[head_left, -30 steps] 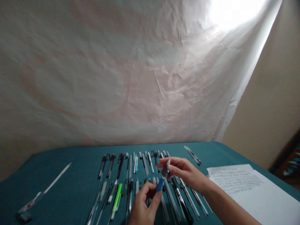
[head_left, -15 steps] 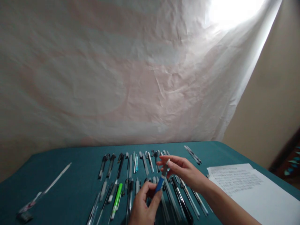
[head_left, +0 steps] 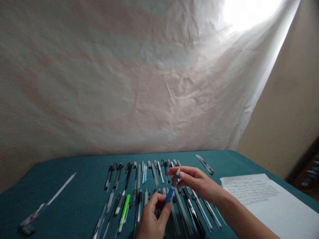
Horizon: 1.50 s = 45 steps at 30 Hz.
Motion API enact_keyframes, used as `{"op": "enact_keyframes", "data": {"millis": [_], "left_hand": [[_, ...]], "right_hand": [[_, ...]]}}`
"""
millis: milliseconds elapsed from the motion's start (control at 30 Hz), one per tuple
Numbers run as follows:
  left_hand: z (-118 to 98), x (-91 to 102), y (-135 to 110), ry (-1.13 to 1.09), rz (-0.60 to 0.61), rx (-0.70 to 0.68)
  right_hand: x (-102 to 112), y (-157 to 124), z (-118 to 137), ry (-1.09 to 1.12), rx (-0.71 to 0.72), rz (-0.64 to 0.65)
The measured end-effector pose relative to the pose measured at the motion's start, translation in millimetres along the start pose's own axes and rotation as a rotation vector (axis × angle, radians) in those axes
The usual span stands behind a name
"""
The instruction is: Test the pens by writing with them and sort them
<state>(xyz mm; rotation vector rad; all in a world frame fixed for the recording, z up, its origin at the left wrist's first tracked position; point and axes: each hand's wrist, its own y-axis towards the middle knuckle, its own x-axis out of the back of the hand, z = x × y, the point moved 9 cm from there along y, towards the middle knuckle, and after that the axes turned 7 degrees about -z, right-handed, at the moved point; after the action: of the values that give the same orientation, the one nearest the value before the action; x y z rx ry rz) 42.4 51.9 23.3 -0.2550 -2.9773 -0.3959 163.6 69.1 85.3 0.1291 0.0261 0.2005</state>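
I hold a blue pen with a grey tip (head_left: 171,189) upright and tilted above the teal table (head_left: 79,186). My left hand (head_left: 153,219) pinches its blue barrel from below. My right hand (head_left: 196,182) closes thumb and fingers on its grey upper end. Under both hands lie two rows of several pens (head_left: 142,176), among them a bright green pen (head_left: 124,208) to the left of my left hand.
A printed sheet of paper (head_left: 259,196) lies at the right. Two pens (head_left: 204,164) lie apart at the back right. A long white stick (head_left: 59,189) and a small dark object (head_left: 26,229) lie at the left. A creased white cloth (head_left: 124,83) hangs behind the table.
My right hand has shifted slightly on the pen's grey end. The left hand and the pen stay almost still.
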Motion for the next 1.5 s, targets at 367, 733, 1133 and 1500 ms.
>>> {"op": "enact_keyframes", "data": {"millis": [367, 733, 1133, 1500], "left_hand": [[-1, 1.1, -1, -0.018, -0.003, 0.014], [-4, 1.1, 0, -0.002, -0.005, 0.006], [3, -1.4, -2, 0.005, 0.007, 0.026], [2, 0.3, -2, 0.029, -0.004, 0.023]], "right_hand": [[3, 4, -8, 0.013, -0.007, -0.073], [3, 3, -6, -0.030, -0.001, -0.076], [8, 4, -10, -0.078, -0.019, -0.081], [14, 4, -10, -0.117, 0.010, -0.221]]}}
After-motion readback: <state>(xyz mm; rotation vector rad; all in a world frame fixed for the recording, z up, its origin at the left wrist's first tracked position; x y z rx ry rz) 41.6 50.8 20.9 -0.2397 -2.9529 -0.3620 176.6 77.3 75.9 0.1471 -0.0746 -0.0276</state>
